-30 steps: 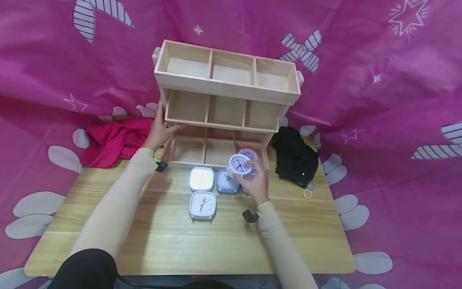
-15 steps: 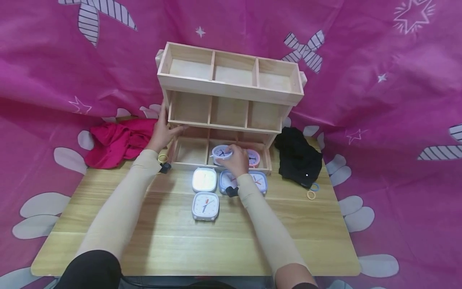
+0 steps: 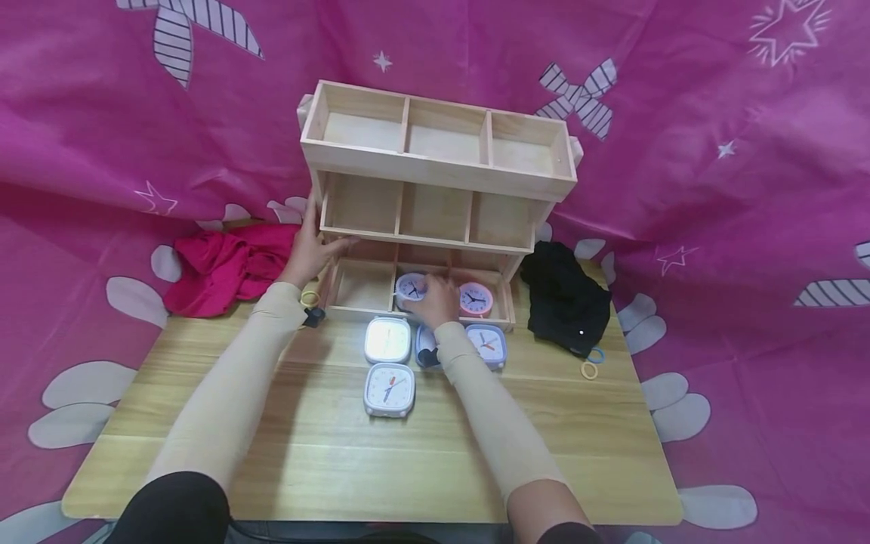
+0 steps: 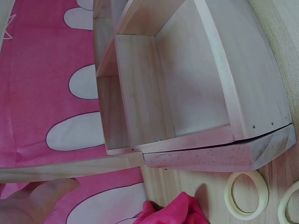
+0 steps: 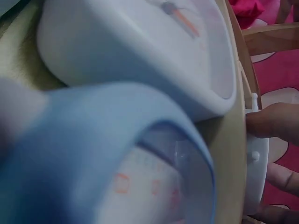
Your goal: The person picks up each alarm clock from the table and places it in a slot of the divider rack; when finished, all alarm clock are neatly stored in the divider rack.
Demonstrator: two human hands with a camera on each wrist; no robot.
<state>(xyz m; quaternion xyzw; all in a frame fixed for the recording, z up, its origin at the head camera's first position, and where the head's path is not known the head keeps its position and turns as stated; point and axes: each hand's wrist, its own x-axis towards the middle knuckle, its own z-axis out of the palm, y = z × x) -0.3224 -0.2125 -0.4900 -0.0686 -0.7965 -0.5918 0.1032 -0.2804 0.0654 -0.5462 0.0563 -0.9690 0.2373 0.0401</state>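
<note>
A three-tier wooden organizer box (image 3: 435,169) stands at the back of the table, its tiers split into compartments. My left hand (image 3: 307,253) holds its left side, thumb toward the front and fingers along the side piece; in the left wrist view the thumb lies by a wooden slat (image 4: 93,168). With my right hand (image 3: 438,301) I hold a round white alarm clock (image 3: 409,287) in the bottom tier's middle compartment. The right wrist view shows fingers (image 5: 275,122) around this clock's casing (image 5: 256,177). A pink round alarm clock (image 3: 476,300) sits in the right compartment.
Before the box lie white square clocks (image 3: 389,391) and a blue-rimmed clock (image 3: 486,345); another blue one (image 3: 424,340) is partly under my right wrist. Red cloth (image 3: 224,268) lies left, black cloth (image 3: 567,298) right, with small rings (image 3: 589,370) beside it.
My right hand has carried the white round clock left and away from me into the middle compartment, uncovering the pink clock. The left hand keeps its place on the box.
</note>
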